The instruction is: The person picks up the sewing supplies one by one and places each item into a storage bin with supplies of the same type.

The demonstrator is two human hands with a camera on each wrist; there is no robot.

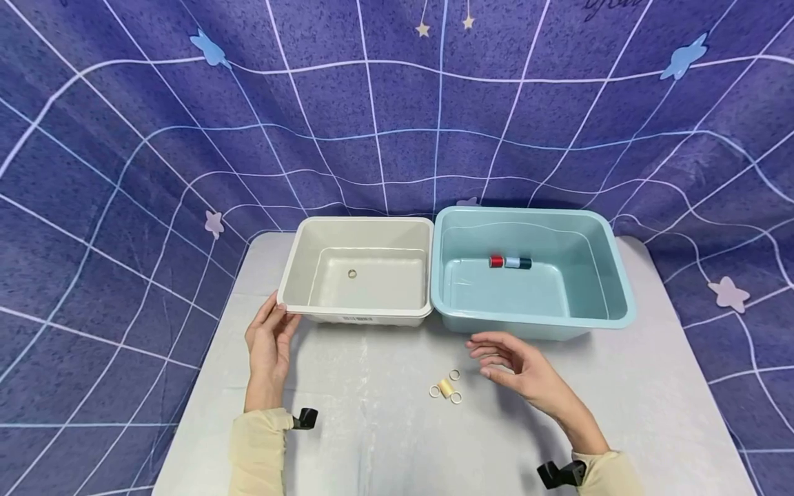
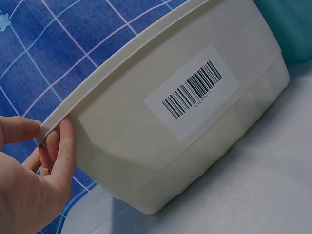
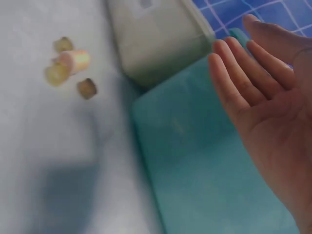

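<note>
My left hand (image 1: 270, 337) pinches the front left corner of an off-white plastic bin (image 1: 358, 310), thumb over the rim and fingers beneath it, as the left wrist view also shows. Inside that bin lies one small ring (image 1: 352, 273). My right hand (image 1: 517, 368) is held in front of the teal bin (image 1: 533, 322), its fingers relaxed and holding nothing. Within the teal bin, a red thread spool (image 1: 496, 262), a light blue one (image 1: 512, 262) and a dark one (image 1: 526, 263) lie in a row. A pale yellow thread spool (image 1: 446, 388) sits on the table, left of my right hand.
Around the yellow spool lie three rings: a back ring (image 1: 455, 375), a left ring (image 1: 434, 391) and a right ring (image 1: 456, 397). Both bins stand side by side at the back of the grey-white table (image 1: 372, 427). A purple-blue gridded curtain (image 1: 397, 103) hangs behind.
</note>
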